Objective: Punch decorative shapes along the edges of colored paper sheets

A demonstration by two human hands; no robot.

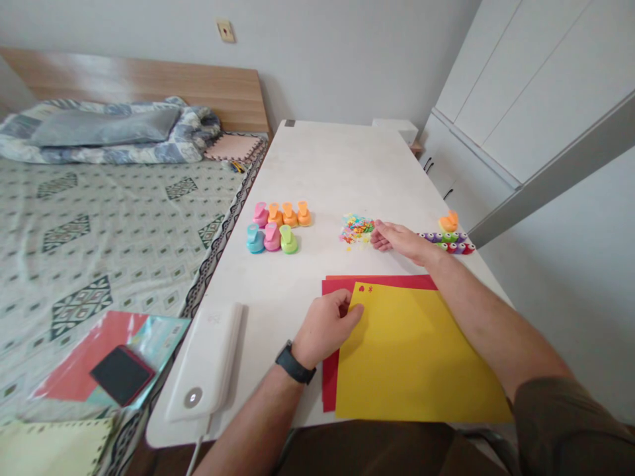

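My left hand [331, 324] pinches the left edge of a yellow paper sheet [417, 350] near its top corner, thumb on top. Two small shapes are cut out of that corner. Beneath it lie a red sheet [329, 370] and a thin strip of orange paper. My right hand [399, 241] is on its side at the right edge of a pile of colourful paper cut-outs [356, 227], fingers stretched out and holding nothing that I can see. Farther right, an orange craft punch [448, 221] stands behind rows of small craft punches [451, 246], partly behind my right forearm.
Several larger craft punches [272, 237] stand in two rows on the left of the white table [337, 165]. A long white device [206, 360] with a cord lies at the front left corner. On the bed [124, 218] are a dark phone-like object [122, 375] and plastic-wrapped paper [94, 350].
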